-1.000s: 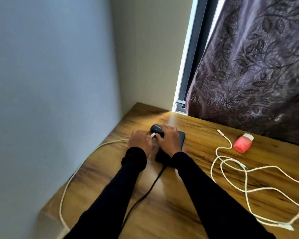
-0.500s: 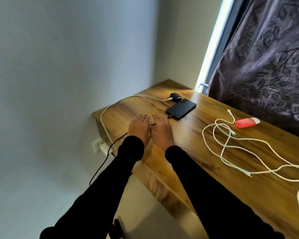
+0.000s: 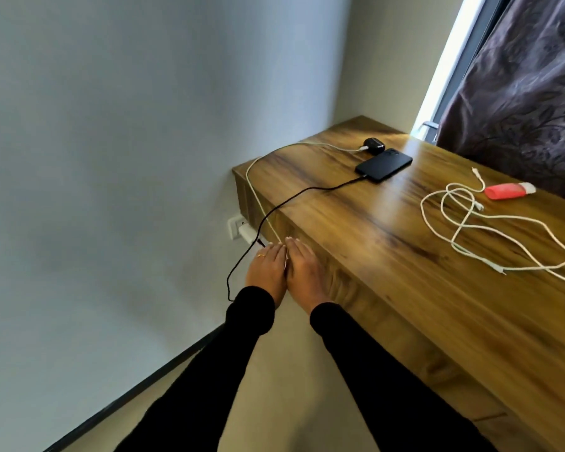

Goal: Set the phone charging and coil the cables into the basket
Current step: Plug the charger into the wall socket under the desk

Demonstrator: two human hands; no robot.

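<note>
While both hands hover flat beside the desk edge, the phone point(image 3: 384, 164) lies plugged in at one o'clock.

Left hand point(image 3: 266, 268) and right hand point(image 3: 304, 270), fingers straight, side by side, holding nothing. Black cable point(image 3: 276, 207) drops off the wooden desk point(image 3: 405, 272) toward the wall socket point(image 3: 235, 226) at eleven. Loose white cables point(image 3: 463, 230) sprawl at three o'clock, red tube point(image 3: 506, 191) beside them, dark curtain point(image 3: 519, 86) behind.

- A wooden table point(image 3: 388, 262) is carrying everything.
- A black phone point(image 3: 384, 164) is lying at 12 o'clock, a black case point(image 3: 374, 145) just beyond.
- Loose white cables point(image 3: 477, 236) are sprawling at 3 o'clock (a pink tube point(image 3: 506, 191) beside them).
</note>
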